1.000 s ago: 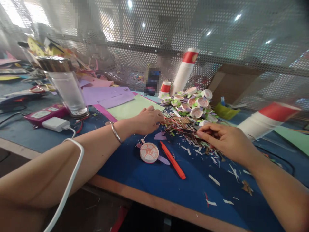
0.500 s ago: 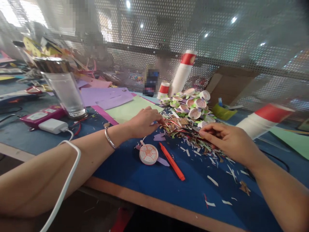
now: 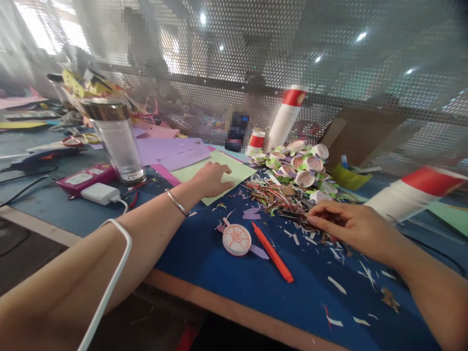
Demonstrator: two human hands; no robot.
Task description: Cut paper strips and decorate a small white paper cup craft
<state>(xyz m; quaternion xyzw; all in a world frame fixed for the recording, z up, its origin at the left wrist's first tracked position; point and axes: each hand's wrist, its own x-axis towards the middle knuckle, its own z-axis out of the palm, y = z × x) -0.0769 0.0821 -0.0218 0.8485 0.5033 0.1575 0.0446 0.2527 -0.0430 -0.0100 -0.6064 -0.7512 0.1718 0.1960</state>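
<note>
The table (image 3: 215, 273) has a blue top with a pale wooden edge, and behind it stands a grey metal screen (image 3: 204, 87) full of small holes, with bright lights beyond. A brown cardboard (image 3: 358, 136) leans near this screen.

On the left are a glass bottle (image 3: 119, 146) and a pink power box (image 3: 86, 180) with a white charger (image 3: 100, 193); its white cable (image 3: 109, 287) passes across the left forearm. A tilted stack of cups (image 3: 405, 192) is just behind the right hand (image 3: 347, 222). The small round paper pieces (image 3: 304, 179) are heaped behind the paper scraps (image 3: 270, 192), which lie in the middle, before the right hand. Nearer, a round disc (image 3: 237, 239) with red lines lies beside a red marker (image 3: 272, 253).

Half a second ago the left hand (image 3: 212, 178) was at the scraps; now it has moved back over the green paper (image 3: 186, 170), its fingers apart. The right hand stays at the scraps, thumb and fingers close together; whether they pinch something, I cannot tell. The disc and the marker remain in their places.
</note>
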